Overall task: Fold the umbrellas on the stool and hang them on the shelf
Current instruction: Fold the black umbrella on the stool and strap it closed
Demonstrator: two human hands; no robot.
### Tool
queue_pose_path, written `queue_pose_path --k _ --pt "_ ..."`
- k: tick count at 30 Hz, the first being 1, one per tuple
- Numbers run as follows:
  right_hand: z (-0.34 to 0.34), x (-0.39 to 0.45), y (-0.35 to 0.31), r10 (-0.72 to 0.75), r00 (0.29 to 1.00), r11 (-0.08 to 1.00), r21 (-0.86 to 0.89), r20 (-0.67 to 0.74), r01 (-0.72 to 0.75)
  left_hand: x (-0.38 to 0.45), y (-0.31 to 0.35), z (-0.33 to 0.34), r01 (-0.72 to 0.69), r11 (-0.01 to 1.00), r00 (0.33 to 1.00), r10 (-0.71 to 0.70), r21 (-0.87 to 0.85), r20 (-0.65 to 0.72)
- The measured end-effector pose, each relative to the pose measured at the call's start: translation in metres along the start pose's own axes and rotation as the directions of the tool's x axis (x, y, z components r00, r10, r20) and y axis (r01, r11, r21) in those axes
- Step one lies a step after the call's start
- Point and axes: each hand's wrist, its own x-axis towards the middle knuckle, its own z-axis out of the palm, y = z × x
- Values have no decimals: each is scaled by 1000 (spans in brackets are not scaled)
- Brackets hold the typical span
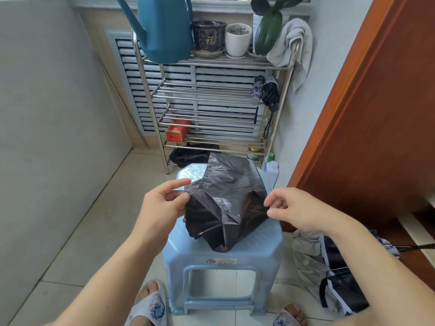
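A dark brown umbrella (pixel 229 201) lies collapsed and loosely bunched on the light blue plastic stool (pixel 259 245). My left hand (pixel 162 203) pinches its fabric at the left edge between thumb and fingers. On the right edge, my right hand (pixel 292 209) pinches the fabric too. Behind the stool stands the steel shelf (pixel 211 100). Two folded umbrellas (pixel 266 92) hang from its right post, one checked, one black. More unfolded umbrellas (pixel 334 269) lie on the floor at the right.
A teal watering can (pixel 164 27), flower pots (pixel 223 38) and a towel (pixel 294 43) sit on the shelf top. A red tin (pixel 177 129) rests on a lower rack. A brown door (pixel 376 102) stands at the right, a wall at the left.
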Motion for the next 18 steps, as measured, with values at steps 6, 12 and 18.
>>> queue_pose_path --k 6,12,18 --pt "9 7 -1 -67 992 981 -189 -108 46 2 -2 1 0 999 1000 1 35 -20" --pt "-3 0 0 -133 989 991 -35 -65 131 5 -4 -1 32 999 999 -33 -15 -30" --pt "-4 2 6 -87 987 778 610 -136 152 10 -1 -1 48 998 998 -49 -29 -26"
